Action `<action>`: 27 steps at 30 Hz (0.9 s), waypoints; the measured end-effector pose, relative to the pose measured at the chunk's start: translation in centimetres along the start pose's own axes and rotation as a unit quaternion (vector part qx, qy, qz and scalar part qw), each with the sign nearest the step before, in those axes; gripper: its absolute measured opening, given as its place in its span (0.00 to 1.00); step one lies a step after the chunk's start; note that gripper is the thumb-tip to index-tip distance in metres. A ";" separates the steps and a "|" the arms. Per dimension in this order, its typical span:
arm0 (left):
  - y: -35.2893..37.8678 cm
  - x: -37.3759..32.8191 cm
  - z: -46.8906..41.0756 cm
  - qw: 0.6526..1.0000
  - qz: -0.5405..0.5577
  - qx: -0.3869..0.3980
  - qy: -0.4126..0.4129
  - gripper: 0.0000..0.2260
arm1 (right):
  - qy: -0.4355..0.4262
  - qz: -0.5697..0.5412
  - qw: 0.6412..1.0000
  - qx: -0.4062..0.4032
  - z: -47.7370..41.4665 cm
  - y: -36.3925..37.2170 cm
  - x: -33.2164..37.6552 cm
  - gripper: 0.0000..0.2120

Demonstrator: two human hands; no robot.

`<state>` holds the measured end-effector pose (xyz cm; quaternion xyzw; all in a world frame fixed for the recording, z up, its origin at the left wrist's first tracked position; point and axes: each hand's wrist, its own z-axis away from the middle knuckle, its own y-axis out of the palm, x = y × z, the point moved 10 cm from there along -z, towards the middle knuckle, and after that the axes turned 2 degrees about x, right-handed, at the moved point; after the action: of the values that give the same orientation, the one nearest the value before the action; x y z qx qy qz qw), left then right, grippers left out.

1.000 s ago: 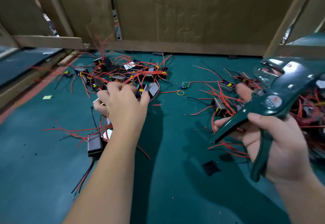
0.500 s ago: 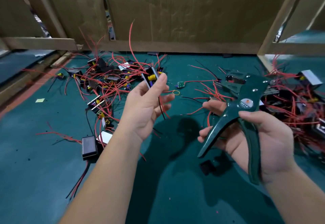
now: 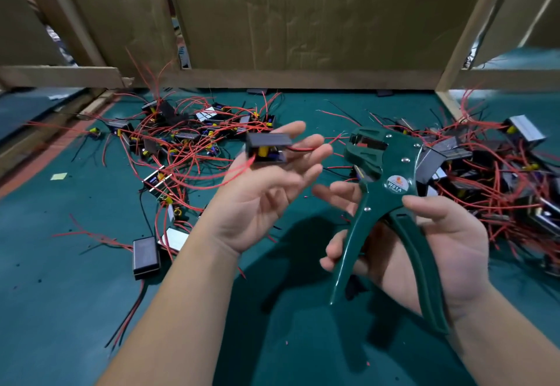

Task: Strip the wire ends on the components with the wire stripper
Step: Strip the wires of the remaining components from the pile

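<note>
Green matting [image 3: 75,310] is covering the work surface, with brown cardboard panels [image 3: 303,21] and pale wooden battens standing along the top of the frame. At centre left, a tangled heap of small black components [image 3: 181,140] with red wires is lying on the mat, and one closed black box [image 3: 146,256] is sitting apart from it toward the lower left. Reaching up from the bottom, the left hand [image 3: 257,203] is turned palm up at the middle of the frame, its fingers loosely spread, and it is pinching a single black component [image 3: 268,147] between thumb and fingertips. A red wire [image 3: 306,149] is running out of that component toward the right, its end sitting just beside the stripper's head. Right of centre, the right hand [image 3: 433,249] is wrapped around the two dark green handles of the wire stripper [image 3: 391,197], which is standing upright with its handles spread and its jaws facing left. At the far right, a second heap of wired components [image 3: 500,173] is piling up on the mat.
</note>
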<state>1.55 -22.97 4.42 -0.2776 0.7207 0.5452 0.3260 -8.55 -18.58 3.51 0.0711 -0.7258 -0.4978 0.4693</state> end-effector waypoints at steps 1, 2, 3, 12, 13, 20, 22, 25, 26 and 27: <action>0.9 0.2 0.3 0.999 -0.026 0.044 -0.005 0.27 | -0.006 -0.039 0.999 0.033 0.0 0.7 0.2 0.28; 1.7 0.5 0.6 0.995 -0.058 0.084 -0.013 0.30 | -0.014 -0.068 0.996 0.056 0.0 1.0 0.6 0.26; 2.4 1.1 0.9 0.989 -0.089 0.118 -0.027 0.32 | -0.021 -0.071 0.996 0.058 0.1 0.9 0.8 0.25; 3.0 3.3 0.1 0.989 -0.035 0.082 -0.122 0.24 | -0.072 0.022 0.996 -0.051 0.3 -1.8 2.3 0.33; 2.2 3.6 -0.1 0.990 -0.048 0.035 -0.125 0.20 | -0.069 0.039 0.996 -0.044 0.1 -1.6 2.0 0.33; -1.0 1.6 -0.1 0.947 -0.298 -0.117 0.016 0.13 | -0.043 0.088 0.992 -0.085 0.1 -2.2 0.8 0.38; -1.3 0.9 -0.1 0.934 -0.333 -0.126 0.018 0.14 | -0.050 0.099 0.990 -0.085 0.2 -2.1 1.2 0.37; -1.6 0.4 -0.3 0.930 -0.346 -0.124 0.015 0.07 | -0.065 0.095 0.990 -0.085 0.4 -2.1 2.0 0.39; -1.6 0.2 -0.2 0.928 -0.350 -0.123 0.015 0.05 | -0.073 0.096 0.989 -0.089 0.5 -2.1 2.3 0.39; -1.4 0.0 -0.2 0.926 -0.358 -0.120 0.020 0.04 | -0.079 0.098 0.988 -0.094 0.5 -2.1 2.5 0.40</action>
<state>2.59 -23.52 3.59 -0.5650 0.5091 0.4686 0.4494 -11.06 -20.69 3.30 -0.0839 -0.7143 -0.5195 0.4613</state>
